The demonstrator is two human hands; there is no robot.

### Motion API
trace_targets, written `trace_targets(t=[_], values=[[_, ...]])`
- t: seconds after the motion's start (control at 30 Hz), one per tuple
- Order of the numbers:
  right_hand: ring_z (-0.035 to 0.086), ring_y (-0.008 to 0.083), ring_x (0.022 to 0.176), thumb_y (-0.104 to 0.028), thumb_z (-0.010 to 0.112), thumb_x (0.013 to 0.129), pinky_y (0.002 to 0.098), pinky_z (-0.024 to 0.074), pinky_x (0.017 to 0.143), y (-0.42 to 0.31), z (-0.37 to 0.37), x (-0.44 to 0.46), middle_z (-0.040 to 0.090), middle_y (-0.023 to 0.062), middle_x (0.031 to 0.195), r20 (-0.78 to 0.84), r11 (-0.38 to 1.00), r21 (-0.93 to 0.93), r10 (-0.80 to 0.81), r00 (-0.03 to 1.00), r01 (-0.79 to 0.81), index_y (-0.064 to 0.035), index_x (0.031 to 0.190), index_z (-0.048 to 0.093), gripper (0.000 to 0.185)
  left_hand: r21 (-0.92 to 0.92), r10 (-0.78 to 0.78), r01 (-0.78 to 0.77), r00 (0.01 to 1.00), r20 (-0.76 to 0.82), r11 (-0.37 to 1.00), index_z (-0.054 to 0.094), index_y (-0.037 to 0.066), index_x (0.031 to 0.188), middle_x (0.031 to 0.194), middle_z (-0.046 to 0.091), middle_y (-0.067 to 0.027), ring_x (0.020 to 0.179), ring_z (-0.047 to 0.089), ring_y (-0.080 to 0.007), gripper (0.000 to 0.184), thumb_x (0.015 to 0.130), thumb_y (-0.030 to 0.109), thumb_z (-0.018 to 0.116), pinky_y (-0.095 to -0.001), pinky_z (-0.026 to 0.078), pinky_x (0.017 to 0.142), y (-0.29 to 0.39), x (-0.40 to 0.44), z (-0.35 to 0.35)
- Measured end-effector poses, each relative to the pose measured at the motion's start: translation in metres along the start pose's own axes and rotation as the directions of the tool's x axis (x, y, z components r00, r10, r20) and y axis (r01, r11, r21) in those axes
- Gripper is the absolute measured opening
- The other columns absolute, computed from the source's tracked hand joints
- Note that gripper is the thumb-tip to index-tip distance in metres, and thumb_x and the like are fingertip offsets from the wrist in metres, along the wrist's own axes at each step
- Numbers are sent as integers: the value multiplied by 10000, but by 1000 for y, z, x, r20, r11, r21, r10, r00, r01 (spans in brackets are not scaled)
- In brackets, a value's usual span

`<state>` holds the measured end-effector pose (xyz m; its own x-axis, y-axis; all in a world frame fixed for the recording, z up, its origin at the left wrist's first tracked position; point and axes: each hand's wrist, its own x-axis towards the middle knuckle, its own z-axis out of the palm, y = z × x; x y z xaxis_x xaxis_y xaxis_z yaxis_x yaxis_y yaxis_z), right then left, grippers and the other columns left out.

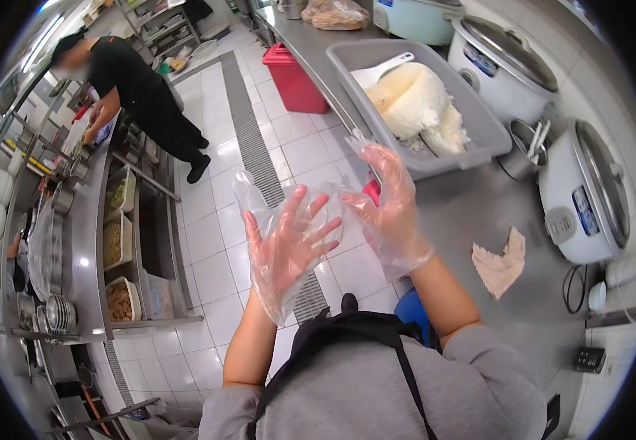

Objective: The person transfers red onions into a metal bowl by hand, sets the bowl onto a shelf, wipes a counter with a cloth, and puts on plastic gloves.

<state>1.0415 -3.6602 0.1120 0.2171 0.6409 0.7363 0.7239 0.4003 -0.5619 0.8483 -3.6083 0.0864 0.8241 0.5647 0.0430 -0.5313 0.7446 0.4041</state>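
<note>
My left hand (289,246) is raised over the floor in a loose clear plastic glove, its fingers spread and nothing in it. Beside it my right hand (391,209) wears the same kind of glove, with thumb and fingers apart. The empty glove tips stick out past the fingers. Nearest the right hand is a grey plastic tub (435,167) on the steel counter (472,213). It holds a big mound of white cooked rice (417,106) and a white rice paddle (384,70). A crumpled beige cloth (500,264) lies on the counter.
Rice cookers (505,66) line the wall at right, near a metal pot (525,150) with utensils. A red bin (294,81) stands on the tiled floor. Across the aisle a co-worker (138,88) in black works at another counter (94,242) with food trays beneath.
</note>
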Motion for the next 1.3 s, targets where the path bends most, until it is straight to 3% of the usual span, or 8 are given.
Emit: trace_targets(t=[0.33,0.6,0.7,0.8,0.93,1.0,1.13,1.3], values=[[534,298,1018,-154,712,668,376,419,875,2,41,70,552,131,1115,403,970,51,-238,884,238,-83,1076,589,432,-48,-142,146,988,65,988,168,143,1418,1450,161,-182,1266,255,-468,926,754,789,159,-647,206,990,48,47,-1],[589,282,805,-109,677,697,365,473,772,38,68,104,602,97,872,-99,942,198,295,950,-272,-64,877,642,189,-4,-292,297,943,159,955,163,160,1423,1445,197,-156,1262,288,-437,908,763,783,117,-570,279,995,98,61,-22],[590,249,757,-73,661,719,334,479,708,0,87,104,591,93,816,64,997,-24,-70,995,72,-58,862,637,146,-46,-281,299,931,231,953,160,173,1425,1452,176,-150,1283,275,-398,868,785,759,129,-542,257,1020,114,66,-36],[584,221,724,-59,655,732,302,473,670,-1,123,82,586,94,780,61,995,-35,92,994,-90,-55,838,618,113,-148,-230,242,968,97,959,150,181,1427,1455,177,-133,1307,252,-349,833,806,735,179,-504,218,1049,122,70,-36],[574,169,701,-46,645,750,297,471,655,27,133,70,588,46,736,-198,926,114,376,905,-359,-53,781,582,70,350,-302,239,943,137,906,228,172,1409,1427,262,-120,1308,257,-330,786,811,662,371,-484,178,1066,126,67,-47],[547,134,832,-110,656,763,286,451,755,21,119,85,588,39,864,-115,721,461,627,771,-517,-30,950,568,222,643,-316,64,905,285,763,300,151,1385,1406,305,-129,1282,302,-363,803,774,635,492,-494,166,1068,138,68,-52],[505,130,949,-254,678,759,284,411,844,11,103,98,555,99,1047,449,453,505,589,672,-735,-16,1188,479,530,807,-330,-411,900,284,-424,477,224,1285,1415,304,-88,1318,148,-443,799,595,522,748,-614,81,1032,160,64,-42],[532,125,906,-285,671,777,284,439,778,23,119,75,579,110,1008,132,444,581,776,617,-682,-5,1176,502,516,745,-225,-335,942,250,-576,457,272,1296,1429,280,-79,1304,118,-490,825,574,555,740,-690,49,982,174,59,-37]])
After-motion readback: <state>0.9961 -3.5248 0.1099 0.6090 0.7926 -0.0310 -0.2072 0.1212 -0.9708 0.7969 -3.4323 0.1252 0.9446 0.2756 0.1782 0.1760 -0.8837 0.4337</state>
